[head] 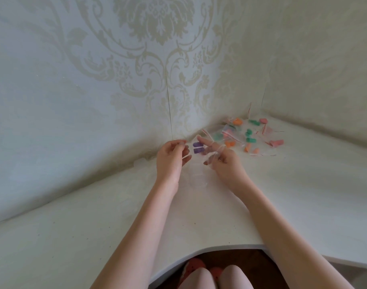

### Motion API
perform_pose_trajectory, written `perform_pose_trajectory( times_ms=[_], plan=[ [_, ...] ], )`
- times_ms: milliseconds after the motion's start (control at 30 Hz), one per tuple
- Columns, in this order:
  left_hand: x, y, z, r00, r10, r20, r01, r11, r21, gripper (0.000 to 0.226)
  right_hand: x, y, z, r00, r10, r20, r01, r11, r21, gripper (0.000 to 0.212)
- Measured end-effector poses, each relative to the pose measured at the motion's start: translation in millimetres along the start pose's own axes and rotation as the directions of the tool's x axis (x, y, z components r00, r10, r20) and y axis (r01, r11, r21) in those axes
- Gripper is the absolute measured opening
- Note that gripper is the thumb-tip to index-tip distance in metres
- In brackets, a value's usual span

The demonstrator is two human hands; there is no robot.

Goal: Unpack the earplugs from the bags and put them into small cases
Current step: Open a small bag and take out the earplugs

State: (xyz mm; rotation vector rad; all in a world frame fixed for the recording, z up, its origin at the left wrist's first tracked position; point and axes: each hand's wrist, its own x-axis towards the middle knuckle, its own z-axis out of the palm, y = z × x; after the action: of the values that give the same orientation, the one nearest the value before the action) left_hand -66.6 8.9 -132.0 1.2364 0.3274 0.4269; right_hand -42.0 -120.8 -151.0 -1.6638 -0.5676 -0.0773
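Now purple earplugs (198, 147) sit between both hands' fingers (205, 142).

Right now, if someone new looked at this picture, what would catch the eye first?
First, the two hands in the middle above the white table: the left hand and the right hand hold a clear small bag with two purple earplugs inside. Next, the pile of bagged earplugs in orange, green and pink, at the far right corner by the patterned wall.
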Motion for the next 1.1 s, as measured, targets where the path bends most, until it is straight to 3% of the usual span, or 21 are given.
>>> perform_pose_trajectory(
  times_ms=[167, 233, 367, 500, 600, 733, 900, 1100],
  plan=[
    [-3, 0, -2, 0.991, -0.048, 0.122, 0.035, 0.994, 0.108, 0.014, -1, 1, 1, 1.000, 0.002, 0.012, -0.002, 1.000, 0.003, 0.047],
    [-4, 1, -2, 0.990, -0.037, 0.134, 0.022, 0.994, 0.111, 0.013, -1, 2, 1, 1.000, -0.006, 0.000, 0.005, 0.999, -0.036, 0.032],
    [-4, 3, -3, 0.987, -0.037, 0.159, 0.027, 0.997, 0.065, 0.015, -4, -1, 0, 0.999, -0.007, -0.038, 0.007, 1.000, -0.001, 0.023],
    [-4, 1, -3, 0.986, -0.021, 0.165, 0.010, 0.998, 0.067, 0.019, -3, 2, -4, 0.999, -0.035, 0.004, 0.035, 0.966, -0.255, 0.021],
    [-2, -2, -5, 0.989, 0.002, 0.147, -0.014, 0.997, 0.082, 0.018, -4, 4, -6, 0.999, -0.024, 0.033, 0.034, 0.939, -0.341, 0.024],
    [-1, -3, -2, 0.986, -0.048, 0.160, 0.046, 0.999, 0.015, 0.019, -3, 6, -6, 0.993, -0.119, -0.029, 0.097, 0.908, -0.407, 0.010],
    [0, -2, 0, 0.987, -0.075, 0.144, 0.081, 0.996, -0.037, 0.020, 0, 3, 2, 0.991, -0.107, -0.076, 0.075, 0.938, -0.340, 0.003],
    [-4, -5, 5, 0.996, -0.013, 0.087, 0.003, 0.994, 0.114, 0.017, 0, -2, 3, 0.999, 0.051, -0.013, -0.052, 0.996, -0.071, 0.009]
  ],
)
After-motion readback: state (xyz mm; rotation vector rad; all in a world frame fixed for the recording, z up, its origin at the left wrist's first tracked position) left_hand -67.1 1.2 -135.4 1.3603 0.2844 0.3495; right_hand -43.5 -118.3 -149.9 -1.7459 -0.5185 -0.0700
